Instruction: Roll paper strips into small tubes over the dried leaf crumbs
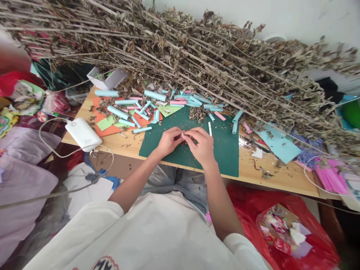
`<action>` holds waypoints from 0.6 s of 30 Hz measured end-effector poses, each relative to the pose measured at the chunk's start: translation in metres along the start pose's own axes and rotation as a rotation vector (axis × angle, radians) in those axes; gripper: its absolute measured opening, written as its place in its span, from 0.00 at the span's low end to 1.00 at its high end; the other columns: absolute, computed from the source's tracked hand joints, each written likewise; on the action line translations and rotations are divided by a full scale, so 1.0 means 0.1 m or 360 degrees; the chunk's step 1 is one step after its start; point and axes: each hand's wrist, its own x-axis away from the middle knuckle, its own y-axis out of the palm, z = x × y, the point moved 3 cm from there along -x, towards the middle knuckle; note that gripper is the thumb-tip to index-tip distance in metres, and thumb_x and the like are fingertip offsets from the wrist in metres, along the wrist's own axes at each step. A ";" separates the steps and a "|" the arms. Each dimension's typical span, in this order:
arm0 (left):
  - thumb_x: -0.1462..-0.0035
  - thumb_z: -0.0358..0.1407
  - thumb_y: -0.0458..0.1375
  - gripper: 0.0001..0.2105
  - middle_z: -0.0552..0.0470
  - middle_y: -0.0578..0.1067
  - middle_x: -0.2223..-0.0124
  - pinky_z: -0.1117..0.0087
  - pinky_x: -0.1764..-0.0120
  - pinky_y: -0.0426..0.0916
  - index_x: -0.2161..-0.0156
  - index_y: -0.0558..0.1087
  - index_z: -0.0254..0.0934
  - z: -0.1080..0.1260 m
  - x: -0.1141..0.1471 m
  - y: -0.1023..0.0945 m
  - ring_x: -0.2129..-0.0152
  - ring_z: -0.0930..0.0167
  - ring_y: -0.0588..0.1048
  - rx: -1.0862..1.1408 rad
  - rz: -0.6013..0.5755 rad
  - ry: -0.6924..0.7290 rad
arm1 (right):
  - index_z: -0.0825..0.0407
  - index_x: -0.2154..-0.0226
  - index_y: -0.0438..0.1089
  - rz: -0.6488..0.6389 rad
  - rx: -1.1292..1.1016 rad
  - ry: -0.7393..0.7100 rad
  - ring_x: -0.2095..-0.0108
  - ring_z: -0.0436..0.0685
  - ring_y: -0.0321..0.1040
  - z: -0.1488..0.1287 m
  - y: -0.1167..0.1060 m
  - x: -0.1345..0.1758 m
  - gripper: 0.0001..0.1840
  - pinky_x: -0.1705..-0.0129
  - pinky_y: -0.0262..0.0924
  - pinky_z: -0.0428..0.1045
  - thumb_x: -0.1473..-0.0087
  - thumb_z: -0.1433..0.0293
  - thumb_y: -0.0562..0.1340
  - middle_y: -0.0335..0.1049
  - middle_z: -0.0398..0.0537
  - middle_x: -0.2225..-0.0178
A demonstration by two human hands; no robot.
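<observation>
Over a dark green cutting mat [222, 157], my left hand [169, 141] and my right hand [201, 145] meet fingertip to fingertip. Both are closed in a pinch around something small, mostly covered by the fingers; its kind cannot be made out. Crumbs of dried leaf lie on the mat beneath them. Just right of my right hand is a thin white stick [210, 129]. Behind the hands sits a small heap of crushed dried leaves [197, 113]. Rolled blue paper tubes [155, 95] and pink paper tubes [219, 116] lie scattered beyond the mat.
Long dried plant stalks [180, 56] stretch across the back of the wooden table [126, 144]. A white power bank [83, 134] with a cable rests at the left edge. Blue paper [281, 144] and a black pen [257, 145] lie right. A red bag [312, 221] of scraps stands below.
</observation>
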 end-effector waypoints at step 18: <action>0.37 0.40 0.57 0.11 0.48 0.76 0.64 0.74 0.66 0.66 0.61 0.79 0.35 0.00 0.00 0.01 0.69 0.73 0.73 0.0021 -0.0005 -0.0013 | 0.50 0.64 0.76 0.0082 -0.0181 0.0191 0.65 0.53 0.72 -0.02 0.03 0.06 0.10 0.62 0.68 0.48 0.39 0.64 0.60 0.75 0.48 0.64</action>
